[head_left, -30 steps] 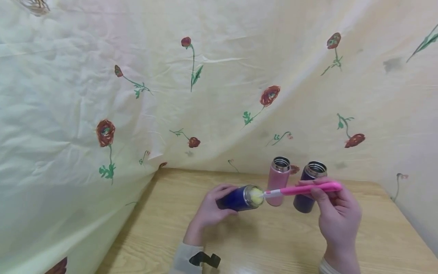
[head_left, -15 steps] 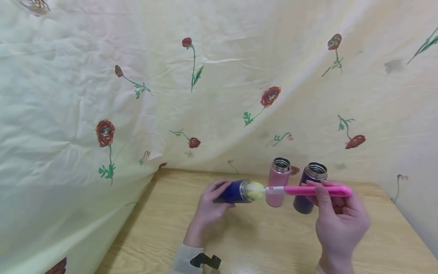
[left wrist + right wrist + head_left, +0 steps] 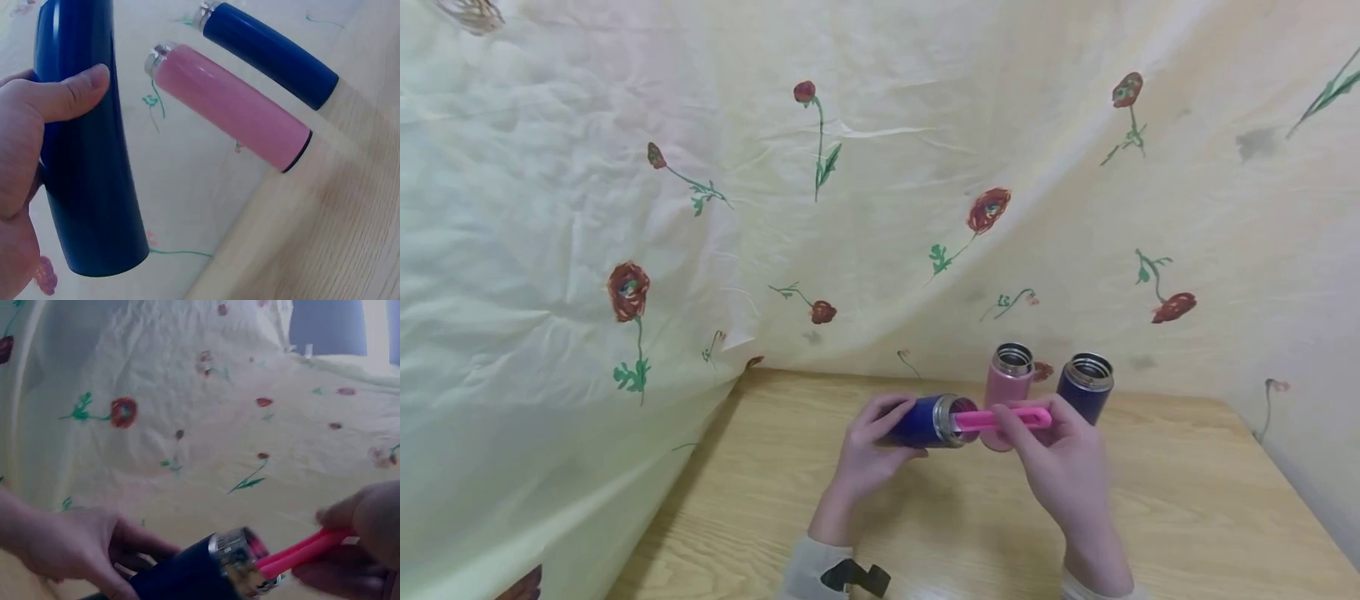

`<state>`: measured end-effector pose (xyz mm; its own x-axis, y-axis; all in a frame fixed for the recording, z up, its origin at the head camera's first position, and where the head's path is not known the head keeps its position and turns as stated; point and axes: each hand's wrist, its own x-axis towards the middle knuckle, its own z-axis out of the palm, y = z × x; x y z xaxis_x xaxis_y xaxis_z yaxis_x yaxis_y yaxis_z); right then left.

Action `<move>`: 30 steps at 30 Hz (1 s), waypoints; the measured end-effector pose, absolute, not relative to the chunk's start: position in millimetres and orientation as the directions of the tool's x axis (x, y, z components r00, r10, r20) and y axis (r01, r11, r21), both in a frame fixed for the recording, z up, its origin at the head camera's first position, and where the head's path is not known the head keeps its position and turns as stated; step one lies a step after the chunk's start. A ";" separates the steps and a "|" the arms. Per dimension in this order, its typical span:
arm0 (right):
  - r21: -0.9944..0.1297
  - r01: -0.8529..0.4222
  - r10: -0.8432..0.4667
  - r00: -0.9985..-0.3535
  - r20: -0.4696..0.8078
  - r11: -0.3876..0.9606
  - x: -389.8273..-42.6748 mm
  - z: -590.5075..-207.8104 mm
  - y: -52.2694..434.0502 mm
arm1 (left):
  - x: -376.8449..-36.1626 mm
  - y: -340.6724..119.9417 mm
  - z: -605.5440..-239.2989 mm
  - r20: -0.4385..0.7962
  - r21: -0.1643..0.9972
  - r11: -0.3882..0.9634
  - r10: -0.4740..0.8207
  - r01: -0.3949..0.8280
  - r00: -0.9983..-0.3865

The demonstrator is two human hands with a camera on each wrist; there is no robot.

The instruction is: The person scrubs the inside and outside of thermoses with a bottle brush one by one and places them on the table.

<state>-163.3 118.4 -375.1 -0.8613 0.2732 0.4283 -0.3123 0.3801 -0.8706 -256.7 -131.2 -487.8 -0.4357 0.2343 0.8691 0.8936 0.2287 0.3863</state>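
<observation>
My left hand [image 3: 868, 454] grips a blue flask [image 3: 925, 422] on its side above the wooden table [image 3: 970, 533], mouth to the right. The thumb lies across the blue flask [image 3: 84, 150] in the left wrist view. My right hand [image 3: 1060, 467] pinches the pink brush handle [image 3: 1003, 417], whose front end is inside the flask's steel mouth. The sponge head is hidden inside. In the right wrist view the pink brush handle [image 3: 300, 553] enters the blue flask [image 3: 200, 572], with my left hand [image 3: 75, 550] behind it.
A pink flask [image 3: 1006, 392] and a dark purple flask [image 3: 1084, 388] stand open-topped at the back of the table, just behind my hands. A cream cloth with red flowers [image 3: 820, 192] hangs behind and along the left side.
The brush has gone leftward into the blue flask, so its yellow sponge is out of sight. My right hand has moved left with it, close to the flask's mouth.
</observation>
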 end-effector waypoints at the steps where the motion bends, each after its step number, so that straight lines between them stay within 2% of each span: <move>1: -0.848 -0.368 0.229 -0.851 0.472 0.381 -165.8 -377.8 116.6 | -255.4 -130.9 -486.7 0.864 0.402 0.220 0.232 0.889 -0.448; 4: -0.744 -0.521 0.141 -0.772 0.620 0.419 -169.7 -382.2 115.2 | -251.3 -132.6 -484.1 0.826 0.466 0.225 0.235 0.856 -0.511; 7: -0.643 -0.620 0.034 -0.707 0.706 0.449 -172.2 -384.3 116.6 | -248.0 -136.0 -481.8 0.768 0.548 0.223 0.247 0.806 -0.591; 9: -0.613 -0.656 -0.014 -0.688 0.726 0.440 -173.5 -384.8 117.9 | -247.5 -138.1 -481.4 0.728 0.595 0.221 0.259 0.772 -0.635; 11: -0.623 -0.664 -0.036 -0.696 0.717 0.414 -174.3 -385.1 119.5 | -247.7 -139.9 -481.6 0.696 0.627 0.219 0.272 0.747 -0.664; 16: -0.679 -0.651 -0.067 -0.737 0.673 0.339 -175.9 -386.6 125.2 | -248.4 -141.9 -482.2 0.665 0.658 0.207 0.290 0.724 -0.688; 21: -0.656 -0.662 -0.081 -0.723 0.686 0.363 -176.4 -387.2 129.6 | -248.4 -140.8 -482.8 0.659 0.671 0.187 0.292 0.717 -0.693; 30: -0.694 -0.602 0.071 -0.733 0.676 0.394 -174.6 -389.6 126.6 | -248.0 -136.9 -483.2 0.649 0.681 0.186 0.296 0.709 -0.701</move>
